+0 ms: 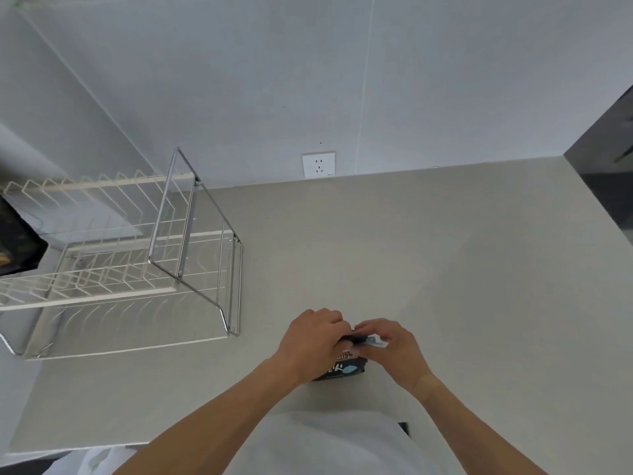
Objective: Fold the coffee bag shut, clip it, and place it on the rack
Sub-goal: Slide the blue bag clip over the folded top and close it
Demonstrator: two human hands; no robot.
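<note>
A dark coffee bag (346, 366) with white and blue print stands on the grey counter (411, 252) near its front edge. My left hand (313, 344) grips the bag's top from the left, covering the folded edge. My right hand (394, 347) pinches a small light blue clip (375, 342) at the top right of the bag, right against the fold. The wire rack (137, 262), white and chrome with two tiers, stands on the counter to the left, well apart from the bag.
A wall socket (318, 164) sits low on the back wall behind the counter. A dark appliance (17, 241) lies at the far left beside the rack. A dark surface (606, 173) borders the counter at the right.
</note>
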